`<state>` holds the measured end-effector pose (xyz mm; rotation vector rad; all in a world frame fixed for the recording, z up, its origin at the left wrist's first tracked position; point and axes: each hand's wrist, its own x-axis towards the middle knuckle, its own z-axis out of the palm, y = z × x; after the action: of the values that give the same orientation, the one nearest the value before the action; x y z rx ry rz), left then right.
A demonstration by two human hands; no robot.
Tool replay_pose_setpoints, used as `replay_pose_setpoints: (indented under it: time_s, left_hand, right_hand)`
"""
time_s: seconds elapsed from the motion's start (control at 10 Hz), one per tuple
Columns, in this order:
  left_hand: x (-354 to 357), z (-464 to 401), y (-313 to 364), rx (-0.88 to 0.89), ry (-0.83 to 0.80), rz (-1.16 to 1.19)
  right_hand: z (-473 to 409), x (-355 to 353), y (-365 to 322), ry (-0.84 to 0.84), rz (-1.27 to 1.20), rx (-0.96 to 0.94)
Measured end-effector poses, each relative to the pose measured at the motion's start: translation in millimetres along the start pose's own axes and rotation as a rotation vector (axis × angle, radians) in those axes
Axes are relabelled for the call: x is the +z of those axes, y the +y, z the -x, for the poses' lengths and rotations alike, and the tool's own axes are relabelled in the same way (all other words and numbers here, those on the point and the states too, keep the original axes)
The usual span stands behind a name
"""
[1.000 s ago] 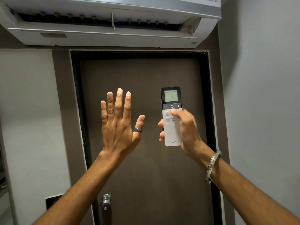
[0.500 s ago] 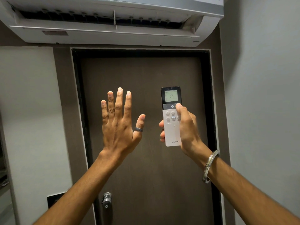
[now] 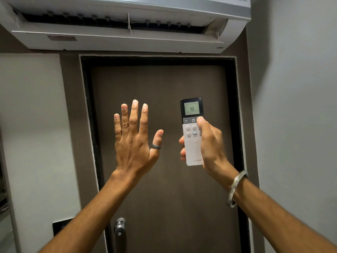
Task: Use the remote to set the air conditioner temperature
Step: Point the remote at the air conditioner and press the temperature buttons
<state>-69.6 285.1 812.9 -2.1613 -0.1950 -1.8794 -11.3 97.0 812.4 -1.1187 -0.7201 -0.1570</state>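
My right hand holds a white remote upright in front of the door. Its screen reads 18. The thumb rests on the top right button beside the power symbol. My left hand is raised to the left of the remote, back towards me, fingers spread, holding nothing; a dark ring sits on its thumb. The white air conditioner hangs on the wall above the door with its louvre open.
A dark brown door in a black frame fills the middle, with a metal knob low down. A grey wall stands close on the right. A dark switch plate sits low on the left wall.
The thumb moved from the lower buttons up to the top right button. The screen went from 16 to 17 to 18. My left hand stayed raised.
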Motion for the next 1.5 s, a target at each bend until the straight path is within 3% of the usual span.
replay_pose_setpoints:
  time_s: [1.5]
  left_hand:
    - [-5.3, 0.0, 12.6, 0.018, -0.014, 0.021]
  right_hand:
    - [5.1, -10.1, -10.9, 0.036, 0.018, -0.029]
